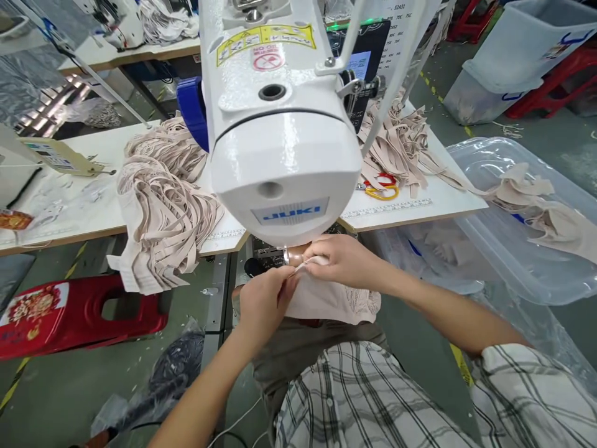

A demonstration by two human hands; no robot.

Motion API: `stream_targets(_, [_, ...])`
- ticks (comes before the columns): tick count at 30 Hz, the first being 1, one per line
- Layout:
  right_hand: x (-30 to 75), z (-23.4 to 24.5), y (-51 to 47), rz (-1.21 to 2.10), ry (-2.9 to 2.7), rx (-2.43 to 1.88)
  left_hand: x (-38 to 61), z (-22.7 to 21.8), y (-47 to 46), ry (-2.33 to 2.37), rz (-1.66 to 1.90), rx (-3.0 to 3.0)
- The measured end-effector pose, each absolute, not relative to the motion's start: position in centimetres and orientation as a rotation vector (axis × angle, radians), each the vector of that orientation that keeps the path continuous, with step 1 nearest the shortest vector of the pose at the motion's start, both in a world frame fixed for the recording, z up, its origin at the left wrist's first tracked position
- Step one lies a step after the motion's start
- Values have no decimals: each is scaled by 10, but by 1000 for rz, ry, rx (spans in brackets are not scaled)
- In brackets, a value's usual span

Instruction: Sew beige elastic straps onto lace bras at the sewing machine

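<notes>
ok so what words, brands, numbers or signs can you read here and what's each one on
"JUKI": badge on the white sewing machine's nose
"NO OIL": red prohibition sticker on the machine's top
"70C 75C": printed sheet behind the machine; its other lines are unsure
Too small or blurred: yellow label, screen, table-edge rulers, beige control box, bin sticker

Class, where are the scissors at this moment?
In the head view, the scissors lie on the table, right of the sewing machine, beside the beige strips and above the printed ruler.
</notes>
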State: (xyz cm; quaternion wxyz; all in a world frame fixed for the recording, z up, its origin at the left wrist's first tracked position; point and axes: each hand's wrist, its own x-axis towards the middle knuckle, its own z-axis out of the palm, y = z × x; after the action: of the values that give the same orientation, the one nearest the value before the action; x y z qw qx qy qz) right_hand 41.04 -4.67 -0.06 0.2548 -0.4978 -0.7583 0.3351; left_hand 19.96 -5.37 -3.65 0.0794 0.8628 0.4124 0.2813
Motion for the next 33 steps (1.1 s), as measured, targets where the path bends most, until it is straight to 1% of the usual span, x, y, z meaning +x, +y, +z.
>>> stream_targets(3, [407, 9, -34, 888, -2129, -1423, 189, -42, -40, 982, 980, 2935])
stream_targets(5, [406, 13, -31, 869, -2147, -1454, 184, -44, -33, 872, 1034, 3048])
stream_targets(9, [406, 18, -30, 885, -2172, -1484, 182, -43, -23, 808, 938, 3163])
stream_targets(12, [408, 11, -35, 857, -2175, -1513, 185, -39, -21, 829, 799, 3182])
stream_targets(14, [409, -1, -43, 694, -2145, -1498, 187, -36, -24, 905, 658, 3177])
stream_targets(18, [405, -32, -64, 140, -2017, -1427, 189, -31, -28, 1026, 376, 3168])
stream_targets(19, [403, -38, -68, 47, -1981, -1416, 187, -30, -27, 1011, 321, 3162])
stream_targets(21, [398, -45, -73, -32, -1920, -1419, 183, -28, -19, 878, 253, 3159])
stream_targets(23, [394, -47, -75, -1, -1873, -1440, 179, -25, -7, 656, 272, 3179])
stream_targets(26, [391, -53, -79, 230, -1797, -1439, 178, -23, 6, 468, 379, 3224])
stream_targets(30, [390, -66, -88, 617, -1489, -1445, 188, -22, -3, 654, 417, 3252])
stream_targets(33, [392, -66, -89, 626, -1489, -1448, 198, -20, -23, 835, 378, 3247])
